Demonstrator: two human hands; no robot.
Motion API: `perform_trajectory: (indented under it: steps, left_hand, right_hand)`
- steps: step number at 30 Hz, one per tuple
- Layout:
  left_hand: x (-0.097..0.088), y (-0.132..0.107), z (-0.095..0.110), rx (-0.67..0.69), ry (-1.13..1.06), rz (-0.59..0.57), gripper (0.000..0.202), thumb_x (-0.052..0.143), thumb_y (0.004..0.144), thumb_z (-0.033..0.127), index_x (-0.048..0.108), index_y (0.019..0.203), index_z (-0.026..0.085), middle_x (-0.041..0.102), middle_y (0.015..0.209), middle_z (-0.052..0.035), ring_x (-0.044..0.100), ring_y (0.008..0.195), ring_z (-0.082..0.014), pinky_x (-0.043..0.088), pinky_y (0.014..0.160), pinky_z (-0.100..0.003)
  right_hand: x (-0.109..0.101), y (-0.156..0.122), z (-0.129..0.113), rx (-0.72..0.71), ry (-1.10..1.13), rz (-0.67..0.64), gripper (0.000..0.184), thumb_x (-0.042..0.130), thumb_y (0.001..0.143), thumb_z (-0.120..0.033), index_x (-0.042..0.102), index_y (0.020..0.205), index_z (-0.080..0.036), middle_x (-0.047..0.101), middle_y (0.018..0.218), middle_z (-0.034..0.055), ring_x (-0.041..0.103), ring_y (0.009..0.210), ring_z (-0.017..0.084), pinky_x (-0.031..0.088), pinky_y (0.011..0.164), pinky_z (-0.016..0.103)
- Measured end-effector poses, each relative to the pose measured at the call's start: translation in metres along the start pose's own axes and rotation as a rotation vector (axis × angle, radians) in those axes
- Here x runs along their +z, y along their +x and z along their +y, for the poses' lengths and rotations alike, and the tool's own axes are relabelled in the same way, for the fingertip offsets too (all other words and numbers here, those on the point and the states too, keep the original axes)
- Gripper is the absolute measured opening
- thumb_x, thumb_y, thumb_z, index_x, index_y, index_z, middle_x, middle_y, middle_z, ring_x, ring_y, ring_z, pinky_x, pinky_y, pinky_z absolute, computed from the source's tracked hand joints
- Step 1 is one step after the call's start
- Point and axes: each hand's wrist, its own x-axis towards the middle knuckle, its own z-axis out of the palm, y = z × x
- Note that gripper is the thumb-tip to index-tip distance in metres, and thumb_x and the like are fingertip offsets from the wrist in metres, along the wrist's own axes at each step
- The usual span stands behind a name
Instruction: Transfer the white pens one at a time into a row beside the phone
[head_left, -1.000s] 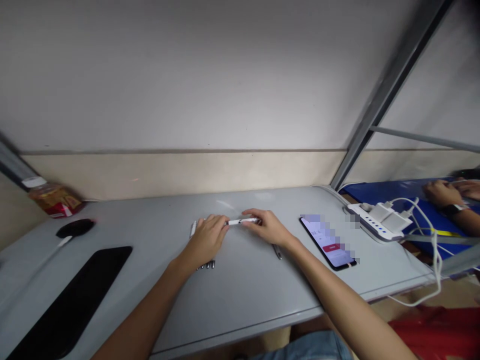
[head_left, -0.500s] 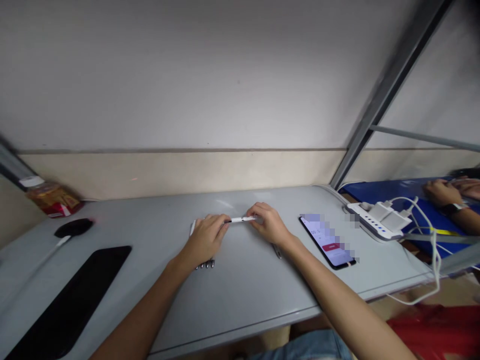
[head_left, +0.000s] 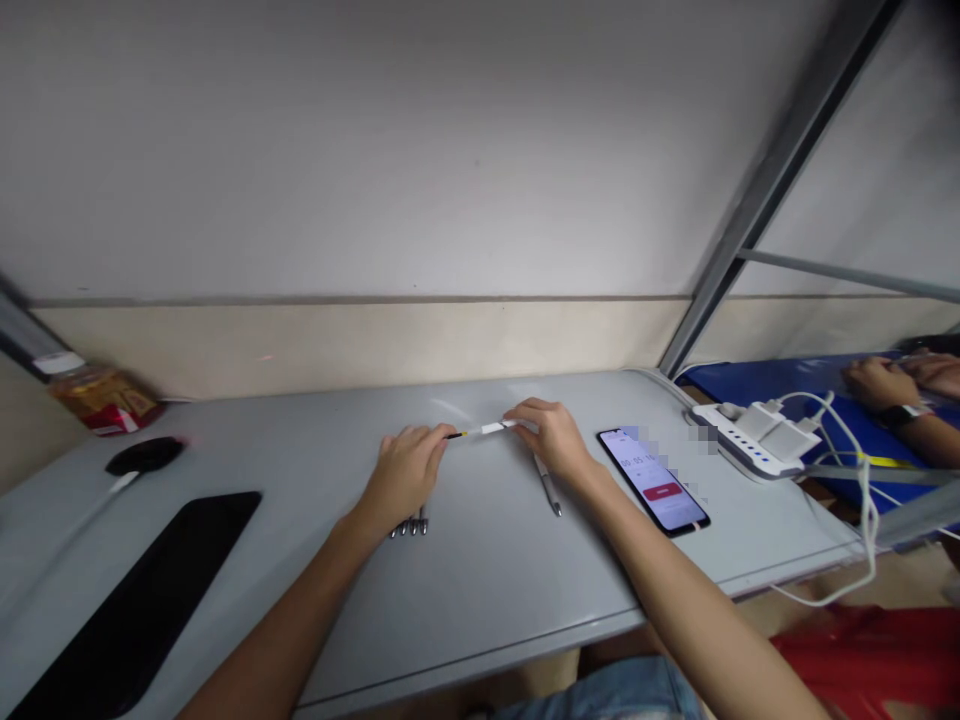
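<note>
My left hand (head_left: 409,475) pinches a thin dark stick with a yellow end, which looks like a pen refill (head_left: 456,435). Facing it, my right hand (head_left: 551,435) has its fingers closed on a white pen barrel (head_left: 493,428). A small gap shows between the dark piece and the barrel, though something clear may bridge it. Beneath my left hand lie several pens (head_left: 410,527) side by side, only their silvery tips showing. One more pen (head_left: 551,492) rests on the desk under my right wrist, partly hidden.
Right of my arm lies a lit phone (head_left: 652,480), with a white power strip (head_left: 750,440) and cables beyond. On the left are a black mat-like slab (head_left: 150,600), a dark oval device (head_left: 146,457) and a bottle (head_left: 105,395). Another person's hands (head_left: 885,385) are at far right.
My hands have moved apart, and the dark yellow-ended piece now shows separately from the white barrel. My right hand shifted slightly right and up, uncovering more of the pen below it.
</note>
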Motion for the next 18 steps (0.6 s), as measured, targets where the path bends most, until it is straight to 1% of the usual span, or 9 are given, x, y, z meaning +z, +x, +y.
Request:
perform_trajectory:
  steps: [4,8,10,12,14,16,17,18]
  left_hand:
    - [0.002,-0.001,0.002,0.016,-0.028,-0.009,0.026,0.031,0.097,0.033,0.053,0.108,0.027,0.065,0.098,-0.0022,0.054,0.092,-0.0212,0.033,0.08,-0.035]
    - [0.006,-0.002,0.003,0.029,-0.048,-0.011,0.024,0.032,0.097,0.034,0.052,0.1,0.022,0.063,0.094,-0.0035,0.055,0.09,-0.0208,0.034,0.081,-0.036]
    - [0.007,-0.002,0.002,0.051,-0.053,-0.024,0.024,0.032,0.097,0.034,0.053,0.096,0.021,0.062,0.092,-0.0036,0.054,0.089,-0.0207,0.035,0.08,-0.035]
    - [0.007,-0.002,0.002,0.069,-0.056,-0.029,0.025,0.032,0.097,0.033,0.054,0.094,0.021,0.061,0.091,-0.0037,0.053,0.088,-0.0205,0.035,0.078,-0.035]
    - [0.005,-0.002,0.002,0.086,-0.057,-0.027,0.026,0.031,0.097,0.033,0.054,0.096,0.021,0.061,0.09,-0.004,0.052,0.087,-0.0204,0.035,0.077,-0.034]
    - [0.003,-0.001,0.003,0.109,-0.06,-0.023,0.025,0.031,0.097,0.032,0.054,0.097,0.022,0.061,0.091,-0.0039,0.051,0.087,-0.0201,0.034,0.076,-0.034]
    - [0.002,-0.001,0.004,0.118,-0.061,-0.021,0.025,0.03,0.097,0.031,0.054,0.098,0.022,0.061,0.091,-0.0036,0.051,0.087,-0.0199,0.034,0.075,-0.033]
    - [0.001,-0.001,0.004,0.121,-0.062,-0.017,0.025,0.03,0.097,0.031,0.053,0.098,0.022,0.061,0.091,-0.0033,0.051,0.087,-0.0197,0.033,0.075,-0.033]
  right_hand:
    - [0.009,0.001,-0.006,-0.073,0.05,-0.013,0.021,0.056,0.087,-0.017,0.07,0.103,-0.021,0.067,0.096,0.0085,0.062,0.085,0.018,0.044,0.078,0.03]
    - [0.016,0.001,-0.013,-0.136,0.166,-0.018,0.02,0.059,0.087,-0.02,0.07,0.103,-0.021,0.068,0.095,0.0076,0.061,0.087,0.018,0.044,0.081,0.03]
    - [0.015,0.0,-0.016,-0.133,0.22,-0.028,0.018,0.06,0.086,-0.022,0.07,0.101,-0.022,0.069,0.095,0.007,0.06,0.088,0.018,0.044,0.082,0.031]
    - [0.013,0.0,-0.02,-0.092,0.278,-0.05,0.018,0.06,0.086,-0.025,0.07,0.1,-0.022,0.069,0.095,0.0063,0.06,0.087,0.017,0.044,0.081,0.03]
    - [0.01,0.0,-0.022,-0.012,0.334,-0.11,0.02,0.057,0.089,-0.033,0.071,0.094,-0.02,0.068,0.085,0.0045,0.059,0.077,0.015,0.043,0.072,0.027]
    - [0.007,0.0,-0.022,0.089,0.375,-0.193,0.036,0.047,0.092,-0.041,0.069,0.078,-0.016,0.06,0.065,0.0009,0.051,0.061,0.012,0.039,0.06,0.024]
    - [0.005,0.0,-0.022,0.134,0.398,-0.231,0.044,0.042,0.094,-0.044,0.066,0.071,-0.015,0.053,0.058,-0.0008,0.046,0.055,0.011,0.036,0.056,0.024]
    - [0.003,0.001,-0.022,0.166,0.43,-0.259,0.046,0.04,0.094,-0.045,0.064,0.069,-0.015,0.048,0.055,-0.0021,0.043,0.052,0.01,0.034,0.054,0.023]
